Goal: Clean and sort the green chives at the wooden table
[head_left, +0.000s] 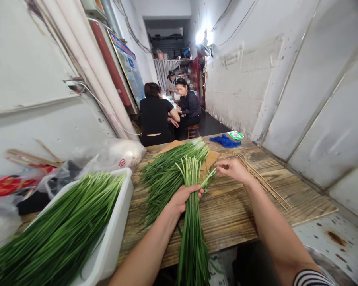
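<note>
My left hand (183, 196) is wrapped round a bunch of garlic chives (193, 222), pale cut ends up and green leaves hanging past the table's front edge. A few pale stalks (209, 178) stick out from the bunch towards the right. At their tips my right hand (231, 169) is closed in a pinch, and the stalk ends seem to lie between its fingertips. Behind the bunch, a larger pile of chives (164, 174) lies on brown cardboard (211, 159). More chives (74, 222) fill a white plastic tub (115, 230) on the left.
Thin wooden sticks (265, 184) lie on the wooden table (232, 214) to the right. A blue cloth (225, 140) and a green code card (235, 135) are at the far edge. Plastic bags (116, 153) crowd the left. Several people (155, 113) are beyond the table.
</note>
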Motion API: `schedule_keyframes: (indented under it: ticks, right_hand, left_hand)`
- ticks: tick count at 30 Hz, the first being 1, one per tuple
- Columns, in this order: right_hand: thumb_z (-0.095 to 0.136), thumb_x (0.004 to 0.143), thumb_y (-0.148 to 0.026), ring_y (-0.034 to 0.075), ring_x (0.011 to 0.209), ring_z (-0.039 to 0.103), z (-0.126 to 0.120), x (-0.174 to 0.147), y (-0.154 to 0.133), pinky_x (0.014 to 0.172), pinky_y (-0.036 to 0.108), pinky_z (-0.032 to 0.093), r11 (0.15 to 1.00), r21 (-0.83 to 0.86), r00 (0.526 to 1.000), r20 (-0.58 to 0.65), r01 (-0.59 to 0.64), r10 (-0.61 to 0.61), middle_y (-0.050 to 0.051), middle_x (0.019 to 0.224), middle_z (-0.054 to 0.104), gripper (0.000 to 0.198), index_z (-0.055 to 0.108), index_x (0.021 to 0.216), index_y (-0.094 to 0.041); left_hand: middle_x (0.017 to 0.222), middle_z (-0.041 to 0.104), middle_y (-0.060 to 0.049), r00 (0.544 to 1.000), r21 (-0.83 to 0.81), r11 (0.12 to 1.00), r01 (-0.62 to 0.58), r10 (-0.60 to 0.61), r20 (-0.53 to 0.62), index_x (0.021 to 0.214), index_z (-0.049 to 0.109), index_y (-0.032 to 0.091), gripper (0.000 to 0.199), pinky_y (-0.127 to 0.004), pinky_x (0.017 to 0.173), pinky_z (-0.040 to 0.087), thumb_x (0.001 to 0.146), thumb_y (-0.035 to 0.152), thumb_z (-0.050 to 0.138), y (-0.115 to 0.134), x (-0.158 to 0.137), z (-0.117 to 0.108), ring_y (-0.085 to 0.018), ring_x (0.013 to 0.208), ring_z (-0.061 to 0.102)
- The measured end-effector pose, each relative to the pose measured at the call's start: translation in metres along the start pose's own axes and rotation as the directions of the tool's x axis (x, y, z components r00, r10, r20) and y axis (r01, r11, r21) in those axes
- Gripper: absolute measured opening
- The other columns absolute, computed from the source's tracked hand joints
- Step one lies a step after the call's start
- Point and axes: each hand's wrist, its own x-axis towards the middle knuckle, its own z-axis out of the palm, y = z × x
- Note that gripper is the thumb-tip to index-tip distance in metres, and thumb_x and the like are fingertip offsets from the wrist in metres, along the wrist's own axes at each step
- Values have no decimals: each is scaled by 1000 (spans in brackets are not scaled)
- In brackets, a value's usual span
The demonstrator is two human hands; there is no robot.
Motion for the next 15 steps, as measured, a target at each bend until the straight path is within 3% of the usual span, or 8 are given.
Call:
schedule_keyframes:
  ticks: [11, 15]
  right_hand:
    - [65, 69, -26, 18, 57, 67, -2, 1, 3, 58, 32, 56, 997, 76, 1000, -10, -26, 27, 2, 66, 70, 19, 75, 84, -19]
    - [62, 69, -27, 17, 53, 65, -4, 3, 4, 54, 32, 56, 990, 144, 993, -120, 0, 17, 2, 70, 70, 22, 74, 87, -19]
  left_hand:
    - [64, 64, -6, 999, -16, 1000, 19, -18, 39, 69, 66, 5, 8, -18, 43, 47, 75, 10, 65, 0, 2, -3, -7, 46, 55]
    - [64, 63, -6, 998, -35, 999, 21, -19, 57, 68, 66, 5, 9, -18, 43, 47, 76, 8, 63, 0, -1, -2, -7, 46, 54]
